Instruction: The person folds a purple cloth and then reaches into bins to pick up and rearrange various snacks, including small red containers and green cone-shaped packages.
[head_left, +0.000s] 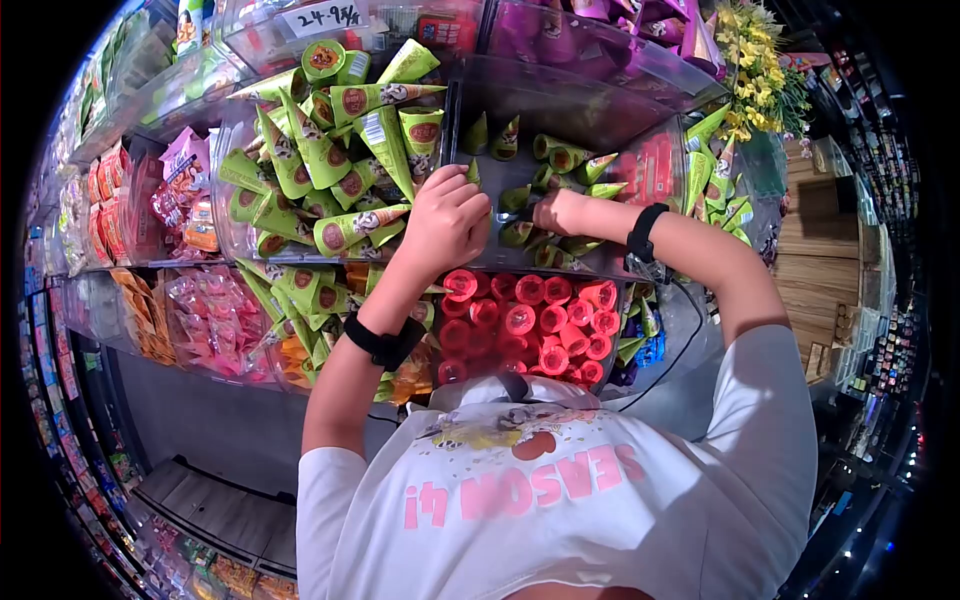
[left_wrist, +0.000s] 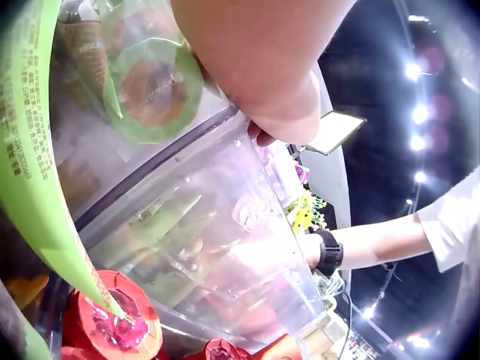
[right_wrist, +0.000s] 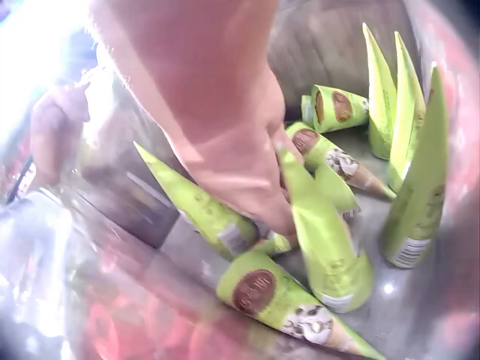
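Note:
In the head view my left hand (head_left: 447, 215) grips the top of the clear divider (head_left: 452, 130) between two bins, its fingers curled over the edge. The left wrist view shows that hand (left_wrist: 262, 67) at the rim of the clear plastic wall (left_wrist: 187, 217). My right hand (head_left: 562, 212) reaches down into the right bin among green cone-shaped snack packs (head_left: 548, 255). Seen from the right wrist, the hand (right_wrist: 232, 150) points downward, a cone pack (right_wrist: 319, 232) beside its fingers. Its fingertips are hidden, so I cannot tell whether they hold a pack.
A fuller bin of green cone packs (head_left: 320, 150) lies left of the divider. Red round-ended packs (head_left: 520, 320) fill the bin nearest the body. Purple packs (head_left: 560, 40) stand behind, with yellow flowers (head_left: 750, 60) at back right. Pink bags (head_left: 215, 310) sit left.

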